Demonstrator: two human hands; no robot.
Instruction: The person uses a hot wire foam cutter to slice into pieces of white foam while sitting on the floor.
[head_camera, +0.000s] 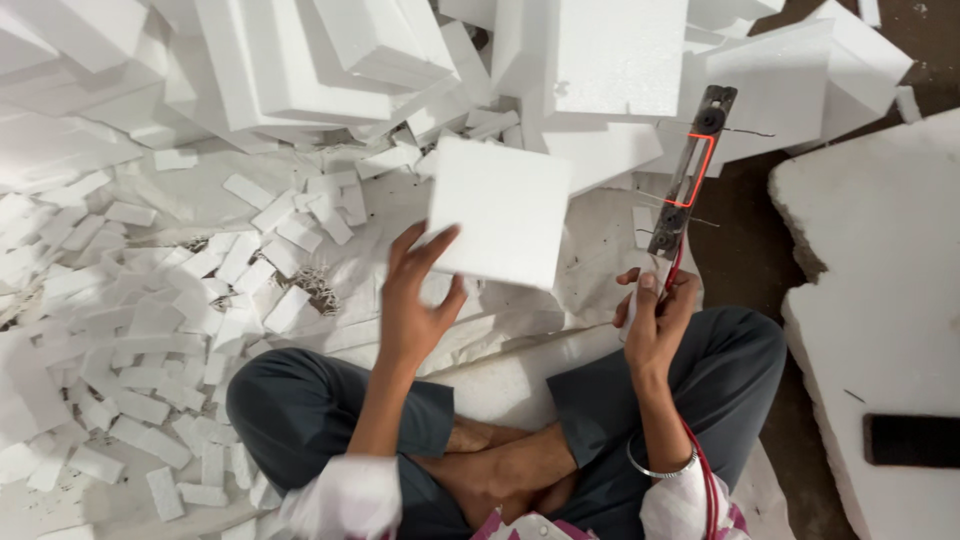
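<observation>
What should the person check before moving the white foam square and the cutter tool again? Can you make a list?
1. Left hand has a grip on the foam square: ok, fingers and thumb pinch its lower left corner.
2. Right hand grips the cutter tool handle: ok.
3. Foam square apart from the cutter's glowing red wire: ok, a gap shows.
4. Fingers away from the wire: ok, both hands sit below it.
5. Red cord free of the legs: cannot tell, it runs out of view.
6. Wire hot enough to cut: cannot tell.
</observation>
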